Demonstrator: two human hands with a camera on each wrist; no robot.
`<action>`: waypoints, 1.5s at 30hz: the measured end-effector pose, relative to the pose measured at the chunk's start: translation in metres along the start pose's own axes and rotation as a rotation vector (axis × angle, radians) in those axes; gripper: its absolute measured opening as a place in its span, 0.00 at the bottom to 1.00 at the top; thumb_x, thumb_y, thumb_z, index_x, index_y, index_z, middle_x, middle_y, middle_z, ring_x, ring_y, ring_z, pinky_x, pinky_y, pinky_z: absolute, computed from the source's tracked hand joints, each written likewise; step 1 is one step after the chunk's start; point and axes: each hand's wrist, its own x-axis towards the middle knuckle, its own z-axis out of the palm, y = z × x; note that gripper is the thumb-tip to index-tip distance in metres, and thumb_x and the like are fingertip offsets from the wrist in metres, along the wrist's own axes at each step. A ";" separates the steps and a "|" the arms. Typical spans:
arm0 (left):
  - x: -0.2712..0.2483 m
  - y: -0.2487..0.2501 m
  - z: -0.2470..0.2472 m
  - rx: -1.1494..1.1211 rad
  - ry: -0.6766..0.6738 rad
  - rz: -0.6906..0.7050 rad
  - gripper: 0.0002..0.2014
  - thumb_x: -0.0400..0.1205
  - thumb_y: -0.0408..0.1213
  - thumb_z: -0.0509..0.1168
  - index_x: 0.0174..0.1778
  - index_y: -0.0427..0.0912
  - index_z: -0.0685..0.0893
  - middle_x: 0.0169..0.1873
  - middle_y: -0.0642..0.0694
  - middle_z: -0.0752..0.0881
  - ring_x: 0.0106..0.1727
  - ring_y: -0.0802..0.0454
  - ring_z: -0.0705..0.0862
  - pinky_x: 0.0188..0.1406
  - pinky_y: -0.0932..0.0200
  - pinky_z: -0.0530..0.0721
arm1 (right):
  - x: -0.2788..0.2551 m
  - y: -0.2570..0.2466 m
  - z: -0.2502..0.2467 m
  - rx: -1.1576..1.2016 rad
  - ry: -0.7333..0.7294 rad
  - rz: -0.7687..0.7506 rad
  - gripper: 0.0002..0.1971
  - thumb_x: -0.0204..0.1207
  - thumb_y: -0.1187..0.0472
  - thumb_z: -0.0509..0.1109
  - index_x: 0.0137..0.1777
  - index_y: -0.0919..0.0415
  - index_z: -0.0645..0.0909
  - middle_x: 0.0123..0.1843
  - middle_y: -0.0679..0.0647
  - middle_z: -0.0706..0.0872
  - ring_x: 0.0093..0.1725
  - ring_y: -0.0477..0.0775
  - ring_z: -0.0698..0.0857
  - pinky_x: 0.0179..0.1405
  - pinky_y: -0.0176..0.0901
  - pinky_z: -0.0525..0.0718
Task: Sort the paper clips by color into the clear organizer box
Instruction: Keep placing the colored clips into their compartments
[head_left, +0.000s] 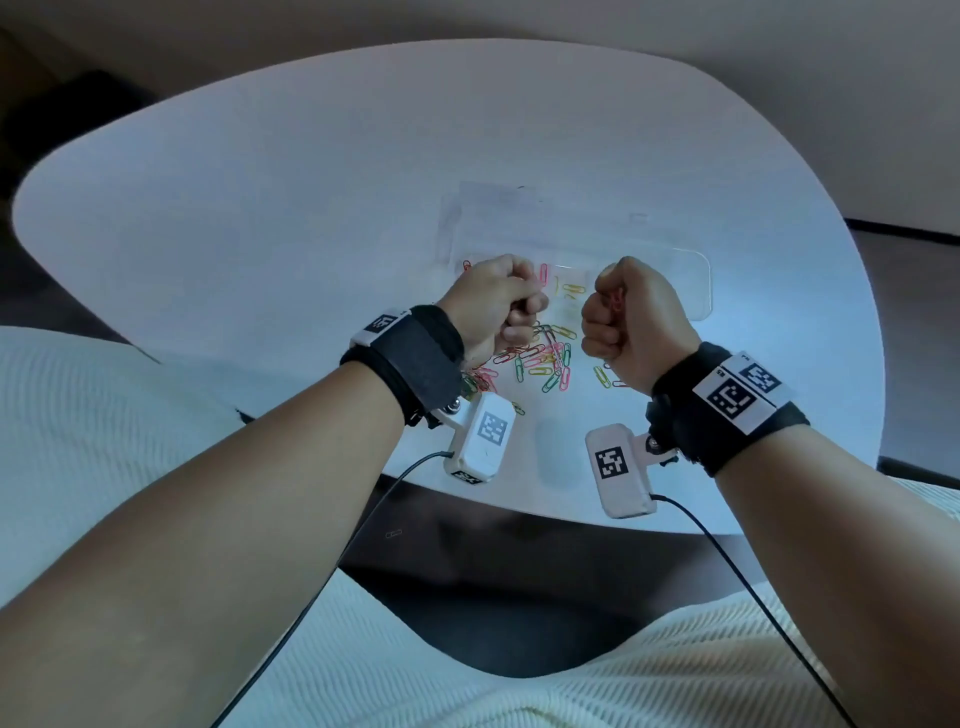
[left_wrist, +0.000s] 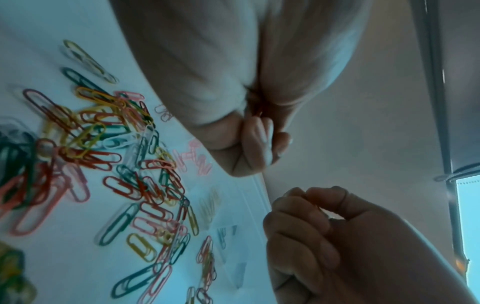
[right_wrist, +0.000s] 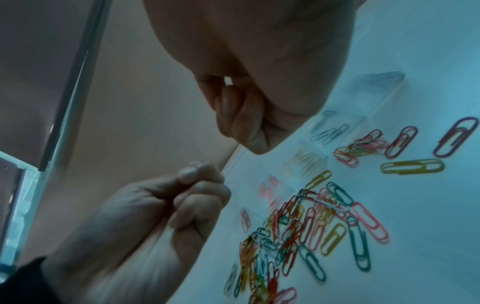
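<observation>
A white table (head_left: 311, 182) with rounded corners fills most of the head view, with the person's pale ribbed clothing (head_left: 104, 415) at its near edge. On it, past the hands, lies the clear organizer box (head_left: 691, 291), lid open behind it; its small compartments hold a few pink clips (right_wrist: 270, 187), yellow clips (right_wrist: 309, 160) and some bluish ones. Both fists hang above the box's near edge and hide part of it. The left hand (head_left: 496, 304) is curled tight, thumb pressed to forefinger; what it pinches cannot be made out. The right hand (head_left: 631, 317) is closed around a red clip (head_left: 616, 301) peeking from the fist. Just nearer than the box, between the wrists, sprawls the loose pile of paper clips (head_left: 540, 358), red, green, yellow, pink and white tangled together
</observation>
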 end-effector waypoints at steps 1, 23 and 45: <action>0.000 0.003 -0.001 -0.035 0.033 0.008 0.13 0.85 0.22 0.51 0.39 0.42 0.70 0.24 0.44 0.72 0.22 0.55 0.62 0.17 0.66 0.59 | 0.000 0.000 0.003 -0.011 0.003 -0.002 0.12 0.71 0.67 0.52 0.32 0.53 0.55 0.26 0.53 0.58 0.24 0.50 0.52 0.19 0.34 0.53; 0.009 0.034 -0.004 -0.092 0.184 -0.153 0.14 0.80 0.36 0.56 0.54 0.30 0.78 0.41 0.37 0.79 0.39 0.45 0.80 0.32 0.61 0.80 | 0.003 -0.029 0.019 0.112 0.006 0.113 0.39 0.79 0.40 0.67 0.84 0.55 0.58 0.75 0.67 0.70 0.65 0.57 0.79 0.73 0.46 0.73; -0.014 0.016 0.045 0.991 0.130 0.306 0.09 0.75 0.30 0.65 0.41 0.49 0.86 0.36 0.50 0.87 0.31 0.55 0.83 0.32 0.63 0.80 | -0.013 0.000 -0.062 -0.972 0.170 -0.213 0.05 0.74 0.59 0.73 0.39 0.51 0.89 0.34 0.50 0.89 0.39 0.52 0.88 0.42 0.44 0.86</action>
